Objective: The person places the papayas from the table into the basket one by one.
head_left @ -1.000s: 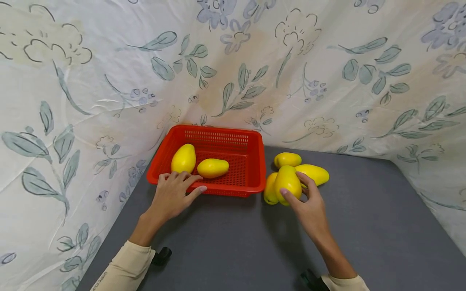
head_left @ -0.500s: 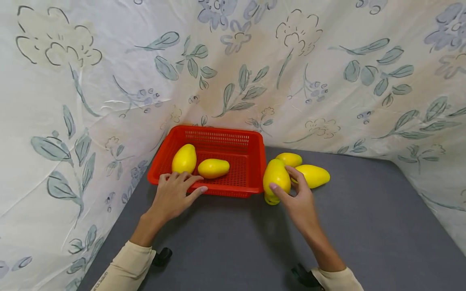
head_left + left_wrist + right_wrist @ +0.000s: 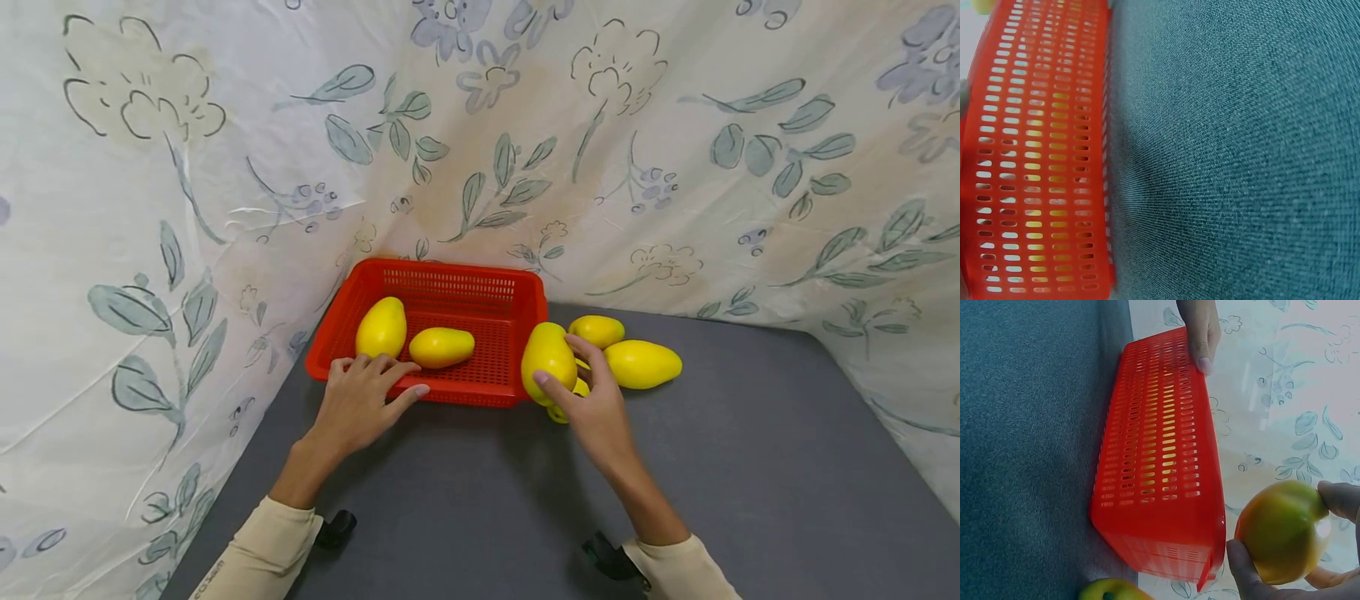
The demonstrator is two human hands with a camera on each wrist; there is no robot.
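In the head view, my right hand (image 3: 600,412) holds a yellow mango (image 3: 546,365) between thumb and fingers, raised at the right end of a red plastic basket (image 3: 480,392). From the right wrist view, the held mango (image 3: 1282,534) is just beyond the basket's rim, apart from the basket wall (image 3: 1160,519). My left hand (image 3: 356,408) grips the basket's front rim, fingers over the edge. Inside the basket lie two mangoes, one at the left (image 3: 381,328) and one near the middle (image 3: 442,347).
Right of the basket, one mango (image 3: 597,331) lies at the back and another (image 3: 643,364) in front of it. A third mango (image 3: 558,415) is mostly hidden under the right hand's fruit. A floral cloth (image 3: 510,125) stands behind the grey table (image 3: 465,500).
My right hand has carried its mango left, from above the loose mangoes to the basket's right end. The left hand has stayed at the basket's rim.
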